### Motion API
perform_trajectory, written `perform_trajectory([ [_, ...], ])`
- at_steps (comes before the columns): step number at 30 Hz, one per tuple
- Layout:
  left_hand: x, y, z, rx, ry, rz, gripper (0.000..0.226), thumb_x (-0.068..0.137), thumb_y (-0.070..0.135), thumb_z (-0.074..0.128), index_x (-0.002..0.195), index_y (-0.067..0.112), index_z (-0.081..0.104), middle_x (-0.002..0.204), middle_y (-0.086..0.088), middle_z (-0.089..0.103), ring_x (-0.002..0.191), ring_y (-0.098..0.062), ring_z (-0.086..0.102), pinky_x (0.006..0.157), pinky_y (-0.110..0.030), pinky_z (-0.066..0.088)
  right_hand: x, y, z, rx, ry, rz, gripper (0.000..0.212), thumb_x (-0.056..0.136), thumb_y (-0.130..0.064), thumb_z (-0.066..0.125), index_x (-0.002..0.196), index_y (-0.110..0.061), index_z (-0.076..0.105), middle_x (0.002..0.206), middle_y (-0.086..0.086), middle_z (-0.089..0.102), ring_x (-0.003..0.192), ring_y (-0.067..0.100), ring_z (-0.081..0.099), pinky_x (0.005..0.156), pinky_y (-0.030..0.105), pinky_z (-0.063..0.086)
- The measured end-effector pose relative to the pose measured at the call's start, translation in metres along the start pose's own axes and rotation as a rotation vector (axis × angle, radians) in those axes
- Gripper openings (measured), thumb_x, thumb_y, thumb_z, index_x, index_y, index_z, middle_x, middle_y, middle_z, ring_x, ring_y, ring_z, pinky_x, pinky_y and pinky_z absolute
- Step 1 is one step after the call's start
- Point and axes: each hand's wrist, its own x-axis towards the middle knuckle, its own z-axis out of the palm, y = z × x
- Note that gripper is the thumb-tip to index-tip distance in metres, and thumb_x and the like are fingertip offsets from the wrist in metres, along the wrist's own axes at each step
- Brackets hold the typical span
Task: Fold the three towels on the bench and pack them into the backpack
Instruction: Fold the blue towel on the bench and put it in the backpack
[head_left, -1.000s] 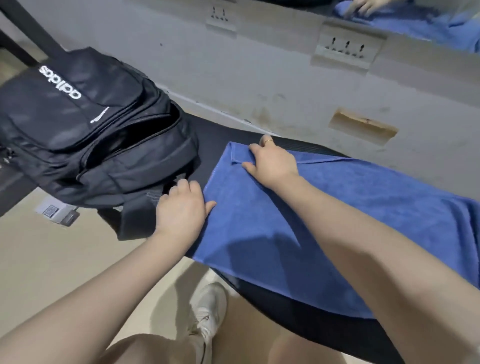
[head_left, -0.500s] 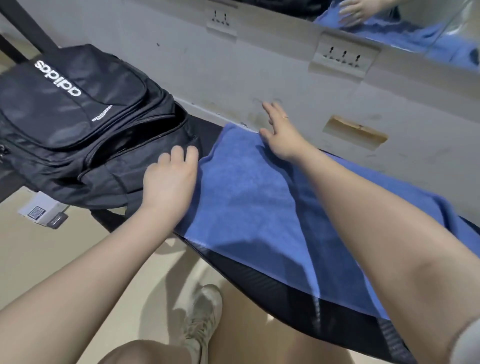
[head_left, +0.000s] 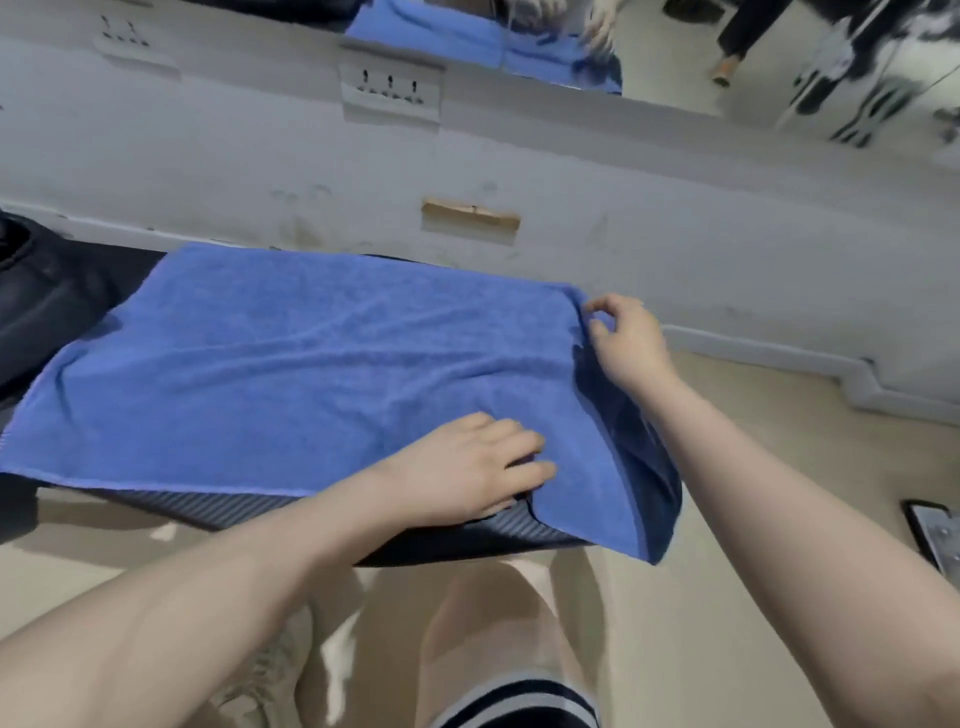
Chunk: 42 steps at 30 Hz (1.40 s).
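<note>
Blue terry cloth covers most of the dark bench (head_left: 457, 535): a towel (head_left: 291, 374) lies spread flat along it, its right end hanging over the bench's end and near corner. The cloth shows shallow wrinkles running across its middle. Its far edge lies close to the base of the grey wall (head_left: 675, 218), and its near edge runs along the bench's front rim, where ribbed black upholstery shows below it.

The left hand (head_left: 467, 467) rests near the towel's front right part, palm down, with fingers curled at the cloth's near edge; the fingertips seem to tuck under the fabric there, though how firmly they grip cannot be told. The right hand (head_left: 628, 343) is at the far right corner of the towel, thumb and forefinger pinching the corner's edge, the other fingers loosely bent above it.

At the left margin a black backpack (head_left: 36, 312) sits on the bench, only partly in view, touching or just beside the towel's left end. On the wall behind are two socket panels (head_left: 389, 91) and an open rectangular recess (head_left: 470, 218). Above the wall a mirror (head_left: 753, 52) reflects the blue cloth and blurred figures. Below, the person's knees, a striped shorts hem and a pale shoe (head_left: 270, 680) show over a beige floor (head_left: 753, 467).
</note>
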Motion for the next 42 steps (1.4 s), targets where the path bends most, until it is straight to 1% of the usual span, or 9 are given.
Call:
perform_trajectory([
  [8,0.045,0.053,0.029,0.04,-0.185,0.07,0.011,0.069,0.023,0.06,0.07,0.019,0.05,0.067,0.003,0.046,0.056,-0.018,0.04,0.048,-0.027,0.024,-0.01,0.06,-0.001,0.18,0.034,0.297,0.036,0.088,-0.022,0.057,0.113,0.003,0.054,0.099,0.012,0.055,0.093,0.029,0.054,0.076,0.032,0.039],
  [12,0.048,0.061,0.034,-0.002,-0.206,0.033,0.024,0.06,0.02,0.067,0.066,0.021,0.044,0.059,0.005,0.043,0.048,-0.016,0.04,0.038,-0.019,0.018,0.008,0.055,0.003,-0.032,-0.025,0.366,0.025,0.086,-0.024,0.06,0.07,-0.011,0.046,0.087,0.013,0.05,0.078,0.029,0.046,0.054,0.03,0.033],
  [15,0.048,0.062,0.028,-0.106,-0.183,-0.049,0.035,0.067,0.027,0.068,0.071,0.022,0.034,0.056,0.006,0.042,0.045,-0.015,0.042,0.038,-0.017,0.007,0.018,0.055,-0.002,-0.053,-0.067,0.359,0.032,0.085,-0.019,0.058,0.062,-0.015,0.037,0.085,0.014,0.054,0.076,0.026,0.046,0.061,0.03,0.035],
  [22,0.085,0.084,0.014,-0.562,-0.143,-0.168,0.02,0.091,0.036,0.036,0.077,0.021,0.038,0.067,0.003,0.044,0.059,-0.021,0.04,0.05,-0.026,0.031,0.035,0.065,-0.044,0.412,0.059,0.36,0.021,0.08,0.002,0.043,0.069,-0.015,0.036,0.081,0.013,0.05,0.06,0.026,0.052,0.045,0.029,0.042],
  [26,0.086,0.092,0.012,-0.644,-0.364,-0.182,0.032,0.092,0.034,0.032,0.11,0.021,0.056,0.106,0.007,0.06,0.095,-0.015,0.054,0.077,-0.029,0.045,0.03,0.065,-0.048,-0.022,0.049,0.38,0.033,0.088,0.0,0.045,0.12,-0.005,0.039,0.13,0.019,0.041,0.11,0.036,0.05,0.09,0.04,0.043],
  [30,0.05,0.054,0.019,-0.441,-0.078,-0.306,0.036,0.086,0.03,0.033,0.098,0.015,0.062,0.095,-0.002,0.066,0.085,-0.024,0.062,0.072,-0.034,0.054,-0.005,0.035,-0.007,-0.206,-0.021,0.11,0.05,0.094,-0.022,0.046,0.138,-0.005,0.03,0.154,0.018,0.012,0.14,0.031,0.018,0.111,0.04,0.021],
  [33,0.008,0.015,0.017,-0.241,-0.144,-0.638,0.057,0.085,0.042,0.03,0.123,0.006,0.054,0.131,-0.013,0.055,0.119,-0.03,0.054,0.1,-0.044,0.041,-0.029,-0.001,0.035,-0.159,-0.236,-0.227,0.06,0.097,-0.038,0.039,0.146,-0.01,0.021,0.158,0.01,0.004,0.146,0.023,0.004,0.118,0.038,0.006],
  [37,-0.045,-0.011,0.008,-0.121,-0.309,-0.936,0.097,0.073,0.072,0.0,0.146,0.011,0.019,0.156,-0.01,0.009,0.144,-0.027,0.009,0.115,-0.043,0.006,-0.041,-0.022,0.068,-0.359,-0.398,-0.458,0.061,0.097,-0.049,0.026,0.149,-0.024,0.006,0.159,-0.004,-0.004,0.146,0.015,-0.005,0.118,0.039,-0.004],
  [42,-0.081,-0.024,-0.003,-0.078,-0.4,-0.966,0.112,0.056,0.08,-0.026,0.148,0.022,0.003,0.157,0.001,-0.006,0.145,-0.018,-0.002,0.115,-0.033,-0.002,-0.014,-0.028,0.065,-0.503,-0.325,-0.157,0.066,0.096,-0.054,0.016,0.15,-0.018,0.001,0.158,0.002,-0.006,0.146,0.019,-0.006,0.117,0.045,-0.003],
])
